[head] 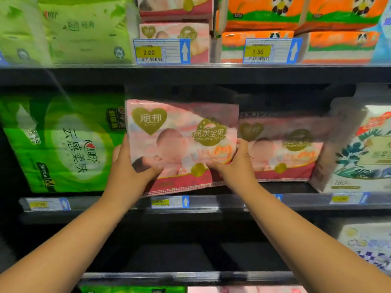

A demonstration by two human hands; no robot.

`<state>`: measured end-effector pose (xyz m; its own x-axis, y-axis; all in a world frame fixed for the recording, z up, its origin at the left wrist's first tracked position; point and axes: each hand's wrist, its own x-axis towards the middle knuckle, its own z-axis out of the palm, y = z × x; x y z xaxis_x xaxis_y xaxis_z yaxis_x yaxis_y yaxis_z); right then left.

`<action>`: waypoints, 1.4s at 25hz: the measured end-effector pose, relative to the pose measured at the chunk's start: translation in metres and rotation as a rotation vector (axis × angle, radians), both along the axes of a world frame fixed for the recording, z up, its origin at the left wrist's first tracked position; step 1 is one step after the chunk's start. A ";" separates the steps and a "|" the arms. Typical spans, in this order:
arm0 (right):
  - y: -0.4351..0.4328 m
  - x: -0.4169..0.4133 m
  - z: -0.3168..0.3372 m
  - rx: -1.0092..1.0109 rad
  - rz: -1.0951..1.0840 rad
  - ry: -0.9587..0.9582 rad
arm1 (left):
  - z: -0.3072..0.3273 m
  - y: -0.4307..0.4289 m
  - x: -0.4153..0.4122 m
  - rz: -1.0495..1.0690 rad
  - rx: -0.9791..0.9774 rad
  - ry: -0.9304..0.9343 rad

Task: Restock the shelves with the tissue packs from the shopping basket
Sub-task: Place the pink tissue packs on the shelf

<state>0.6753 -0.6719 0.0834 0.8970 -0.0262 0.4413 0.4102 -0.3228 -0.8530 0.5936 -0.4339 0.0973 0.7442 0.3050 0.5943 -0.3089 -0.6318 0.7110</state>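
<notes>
Both hands are gripping one pink tissue pack [182,142] at the front of the middle shelf [211,203]. The left hand [129,168] is clasping the pack's lower left corner, thumb lying across its face and fingers hidden behind it. The right hand [234,163] is clasping the lower right side, thumb pressing on the front near a gold dot. The pack is standing nearly upright, tilting slightly, its bottom edge sitting at or just above the shelf lip; I cannot tell whether it is touching.

Just to the right, a second pink pack [283,149] of the same design is standing further back on the same shelf, blurred. To the left one big green pack [63,142] is leaning, and at the far right one white floral pack [359,153] is standing.

On the upper shelf [190,69], two pink packs are stacking in the middle, green packs [84,32] are sitting to the left and orange panda packs [296,28] to the right. Two yellow price tags are showing there, one reading 2.00 [149,52] and one reading 1.50 [257,51]. Three more tags are clipping onto the middle shelf's edge, too blurred to read.
</notes>
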 end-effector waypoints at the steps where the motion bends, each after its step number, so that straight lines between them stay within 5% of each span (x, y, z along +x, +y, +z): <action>1: 0.000 0.003 -0.002 -0.005 -0.006 -0.002 | -0.003 -0.001 0.003 0.008 0.004 0.000; 11: -0.008 0.007 -0.013 -0.130 -0.180 -0.093 | -0.020 0.011 0.033 -0.032 -0.035 0.136; 18: 0.001 0.005 -0.023 -0.377 -0.307 -0.105 | -0.022 0.015 0.035 0.173 0.287 0.245; 20: 0.003 -0.004 -0.023 -0.511 -0.368 -0.296 | -0.022 0.016 0.030 0.225 0.396 0.037; 23: 0.015 -0.014 -0.022 -0.807 -0.244 -0.479 | -0.028 0.014 0.026 0.183 0.849 -0.277; 26: 0.028 -0.008 -0.013 -1.017 -0.129 -0.269 | -0.027 0.009 0.036 0.117 1.043 -0.108; 35: 0.038 0.019 -0.009 -1.140 -0.152 -0.318 | -0.019 0.004 0.069 0.156 1.233 -0.044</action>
<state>0.6946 -0.6338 0.0745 0.7648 0.4288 0.4809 0.4434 -0.8918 0.0901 0.6628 -0.4303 0.0778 0.7226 -0.3903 0.5705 -0.1788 -0.9028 -0.3912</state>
